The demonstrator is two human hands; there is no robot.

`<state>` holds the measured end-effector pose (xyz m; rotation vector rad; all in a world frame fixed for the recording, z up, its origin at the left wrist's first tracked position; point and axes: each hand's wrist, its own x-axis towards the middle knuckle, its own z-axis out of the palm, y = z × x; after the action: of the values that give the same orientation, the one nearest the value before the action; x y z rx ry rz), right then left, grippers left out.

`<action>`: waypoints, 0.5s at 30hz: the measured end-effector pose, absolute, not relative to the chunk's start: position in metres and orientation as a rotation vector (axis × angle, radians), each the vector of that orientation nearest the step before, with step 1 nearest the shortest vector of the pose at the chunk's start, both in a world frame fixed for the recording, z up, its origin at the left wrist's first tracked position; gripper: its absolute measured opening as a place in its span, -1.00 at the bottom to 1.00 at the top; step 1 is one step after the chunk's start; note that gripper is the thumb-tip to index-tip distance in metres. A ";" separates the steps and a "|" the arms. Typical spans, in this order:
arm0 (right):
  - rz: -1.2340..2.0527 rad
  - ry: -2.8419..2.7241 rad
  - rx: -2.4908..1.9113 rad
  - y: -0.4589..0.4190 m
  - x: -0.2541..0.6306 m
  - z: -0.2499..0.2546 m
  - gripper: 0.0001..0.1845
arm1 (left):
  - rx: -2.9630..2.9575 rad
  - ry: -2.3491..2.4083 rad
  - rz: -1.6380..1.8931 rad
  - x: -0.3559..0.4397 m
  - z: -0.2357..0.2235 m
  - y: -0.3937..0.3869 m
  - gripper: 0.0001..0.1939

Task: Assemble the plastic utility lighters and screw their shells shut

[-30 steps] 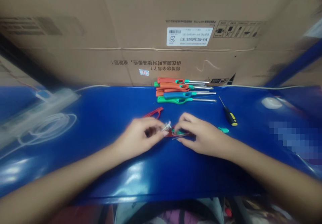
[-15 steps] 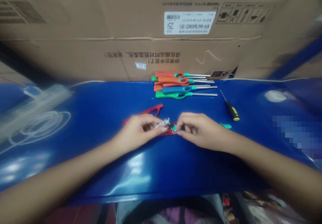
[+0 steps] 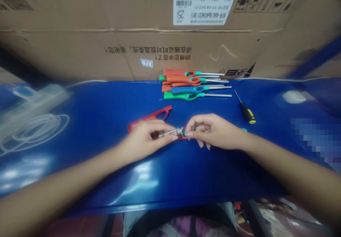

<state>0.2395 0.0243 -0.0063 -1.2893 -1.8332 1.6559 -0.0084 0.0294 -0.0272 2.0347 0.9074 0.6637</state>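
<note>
My left hand [image 3: 147,139] is closed around a clear fuel tank [image 3: 169,133], a small see-through cylinder with a metallic end pointing right. Thumb and forefinger of my right hand [image 3: 214,132] pinch a small teal part [image 3: 183,132] right at that end; my fingertips partly cover it. Under the hands, a bit of red lighter casing [image 3: 182,137] shows. Behind my left hand lies a red lighter casing half [image 3: 150,117] with a trigger loop, its lower end hidden by the hand. Another teal piece [image 3: 244,129] peeks out behind my right wrist.
Several stick lighters [image 3: 186,87] in orange, blue and green lie piled before the cardboard box [image 3: 106,55]. To the right are a black-and-yellow screwdriver [image 3: 247,112] and a white object [image 3: 293,97]. A coiled white cable [image 3: 39,132] and a power strip [image 3: 34,102] are left.
The clear tank has tipped flatter, and its metallic end now meets the teal part at my right fingertips. The whole view has shifted slightly.
</note>
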 end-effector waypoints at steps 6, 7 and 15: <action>1.666 -1.803 -1.290 0.026 0.239 -0.010 -0.77 | 2.056 0.865 0.660 -0.008 -0.028 0.031 -0.78; 1.674 -1.795 -1.291 0.026 0.239 -0.010 -0.76 | 2.058 0.860 0.655 -0.008 -0.028 0.031 -0.78; 1.689 -1.789 -1.278 0.028 0.240 -0.009 -0.81 | 2.102 0.859 0.632 -0.010 -0.029 0.029 -0.76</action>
<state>0.2396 0.0275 -0.0086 -1.2776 -1.7885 1.6888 -0.0100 0.0289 -0.0288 2.1016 0.8589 0.6317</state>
